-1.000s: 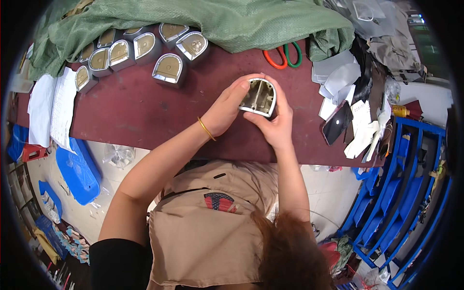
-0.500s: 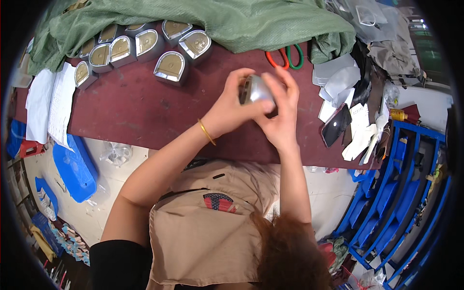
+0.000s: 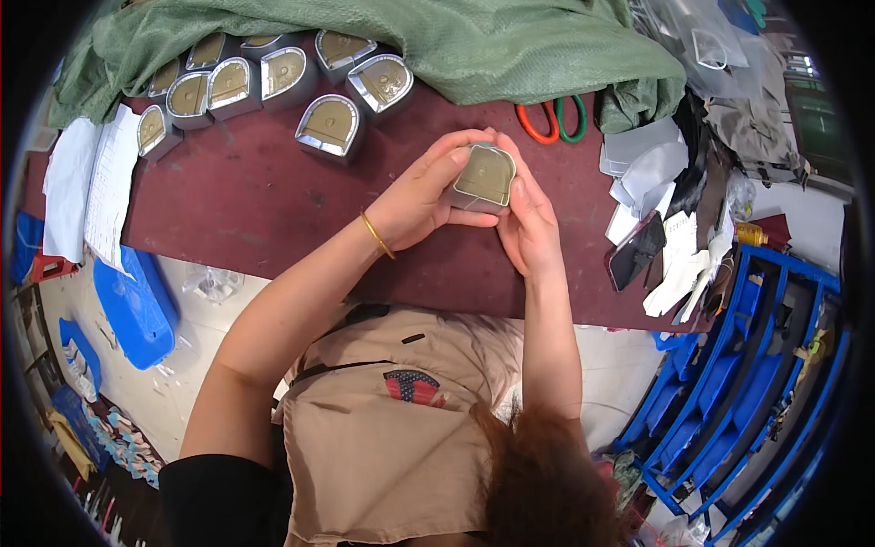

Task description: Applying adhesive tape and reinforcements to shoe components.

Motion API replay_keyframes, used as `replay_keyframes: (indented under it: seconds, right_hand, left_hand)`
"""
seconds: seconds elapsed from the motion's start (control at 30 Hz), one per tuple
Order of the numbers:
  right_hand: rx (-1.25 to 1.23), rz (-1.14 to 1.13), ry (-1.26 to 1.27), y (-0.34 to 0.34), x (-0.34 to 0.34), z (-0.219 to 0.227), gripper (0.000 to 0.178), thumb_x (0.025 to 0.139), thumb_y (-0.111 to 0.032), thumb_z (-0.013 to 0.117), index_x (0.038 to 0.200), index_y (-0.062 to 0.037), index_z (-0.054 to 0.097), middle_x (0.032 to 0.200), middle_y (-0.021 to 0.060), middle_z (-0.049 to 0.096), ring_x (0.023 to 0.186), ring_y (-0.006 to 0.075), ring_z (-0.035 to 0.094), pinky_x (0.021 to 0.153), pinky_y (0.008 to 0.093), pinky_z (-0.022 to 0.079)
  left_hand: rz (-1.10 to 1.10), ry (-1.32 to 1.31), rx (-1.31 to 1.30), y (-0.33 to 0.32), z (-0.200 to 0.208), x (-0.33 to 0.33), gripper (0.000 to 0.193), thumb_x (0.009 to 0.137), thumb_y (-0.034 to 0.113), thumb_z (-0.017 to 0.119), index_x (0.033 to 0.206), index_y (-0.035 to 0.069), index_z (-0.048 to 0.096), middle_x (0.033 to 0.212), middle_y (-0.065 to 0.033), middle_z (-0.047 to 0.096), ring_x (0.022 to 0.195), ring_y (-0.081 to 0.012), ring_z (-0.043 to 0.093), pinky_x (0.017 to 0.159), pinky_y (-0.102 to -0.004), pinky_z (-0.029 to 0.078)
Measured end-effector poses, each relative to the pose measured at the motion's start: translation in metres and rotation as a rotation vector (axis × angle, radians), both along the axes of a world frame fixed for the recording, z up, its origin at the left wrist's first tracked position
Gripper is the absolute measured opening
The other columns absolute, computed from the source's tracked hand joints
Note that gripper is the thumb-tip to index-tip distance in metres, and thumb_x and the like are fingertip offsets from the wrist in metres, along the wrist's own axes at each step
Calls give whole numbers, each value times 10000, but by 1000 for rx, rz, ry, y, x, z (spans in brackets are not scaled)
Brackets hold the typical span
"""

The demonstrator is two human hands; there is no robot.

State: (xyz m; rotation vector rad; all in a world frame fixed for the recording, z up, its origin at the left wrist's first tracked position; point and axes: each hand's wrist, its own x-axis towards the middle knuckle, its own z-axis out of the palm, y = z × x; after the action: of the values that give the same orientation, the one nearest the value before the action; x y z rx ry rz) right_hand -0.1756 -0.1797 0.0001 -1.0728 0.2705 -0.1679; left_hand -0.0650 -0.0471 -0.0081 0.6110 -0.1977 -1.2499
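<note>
Both hands hold a grey D-shaped shoe heel (image 3: 486,177) above the table, its tan inner face with a silvery rim turned up. My left hand (image 3: 427,186) grips it from the left, thumb on the rim and fingers partly under it. Around its right side and far edge curl the fingers of my right hand (image 3: 530,215). Several similar heels stand together at the far left of the table; the nearest heel (image 3: 329,126) sits a little apart, left of my hands.
A green sheet (image 3: 510,46) covers the dark red table's (image 3: 273,210) far edge. Scissors (image 3: 553,120) with red and green handles lie beyond my right hand. A phone (image 3: 636,252) and scraps lie at the right, papers (image 3: 108,191) at the left. A blue rack (image 3: 729,383) stands right of the table.
The heel has turned in my hands: its rounded grey side showed before, and the tan face shows now. My fingers have shifted around it, and the view has moved slightly.
</note>
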Motion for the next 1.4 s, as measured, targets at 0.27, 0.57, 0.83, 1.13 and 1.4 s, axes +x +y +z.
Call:
replay_keyframes:
  seconds: [0.27,0.57,0.83,1.13,1.4]
  right_hand:
    - [-340,-166,101,11,9,-3,429,1005,-175,418,1396,0,391,1394,96,458,1260,178,436,1061,311,322]
    - [-175,-252,-8,24,6,-9,465,965,-92,513,1404,-6,387,1307,87,525,1155,144,520,970,278,418]
    - [-209,-258,98,27,13,-1,455,901,-56,609,1327,-20,453,1196,58,556,1066,128,551,925,274,450]
    - [-501,-306,278,14,11,6,378,1019,-283,410,1251,-12,534,1107,111,641,1005,195,613,863,342,488]
    - [-738,-290,390,4,6,21,291,991,-234,457,1080,-16,629,874,252,647,784,288,681,676,353,520]
  left_hand:
    - [72,-100,126,-10,3,-3,447,976,344,488,1365,155,378,1267,-40,490,1149,-211,537,886,-420,539]
    - [190,-272,187,-8,3,-23,441,934,252,587,1329,150,418,1213,-41,516,1085,-168,557,825,-371,563]
    - [251,-266,129,-12,-6,-20,403,987,343,468,1326,137,401,1214,-63,515,1074,-184,562,789,-372,574]
    - [227,-381,159,-12,-2,-25,457,941,222,577,1340,99,391,1212,-72,510,1017,-179,578,738,-339,588]
    - [83,-558,148,-10,-1,-19,599,923,228,606,1437,126,316,1174,-75,539,972,-154,585,659,-310,599]
